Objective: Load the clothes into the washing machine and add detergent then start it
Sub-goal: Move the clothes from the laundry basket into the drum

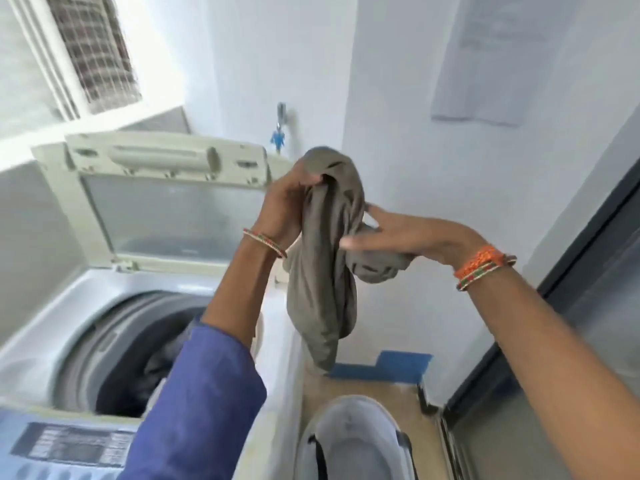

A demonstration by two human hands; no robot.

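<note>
Head view.

Item: grey-brown garment (329, 258), twisted, held in the air to the right of the open top-loading washing machine (45, 327).

Left hand (287, 202): fingers closed on the garment's upper bunch.

Right hand (408, 233): fingers (375, 213) mostly extended, touching a fold; firm hold cannot be told.

Drum (138, 358): below and left of both hands, dark clothes already inside.

Step, judged: loading. Next calls for carrying the garment left over the drum, then letting go.
</note>
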